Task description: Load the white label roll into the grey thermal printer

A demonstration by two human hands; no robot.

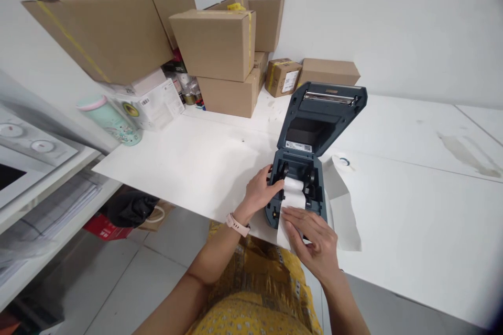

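The person's yellow clothes are right up by the front edge of the desk. The right hand lies over a white paper strip. Its fingers are stretched out side by side on the paper, with the thumb lower down. I cannot tell if they pinch it.

The strip is long and thin. It runs from a small paper roll inside the open printer toward the person's belly. Its near end pokes out past the printer's front, by the desk edge, so there is little desk there. The right hand touches the strip, and the roll is just past its fingertips.

The left hand is at the printer's left wall. Its thumb reaches over the rim, close to the roll. The other fingers are mostly hidden, so I cannot tell how tightly they hold.

A loose piece of paper lies just right of the printer. There is wide room on the desk to both sides. The lid stands up behind the roll, so the open way is from above or from the front. Farther back, brown boxes are piled by the wall.
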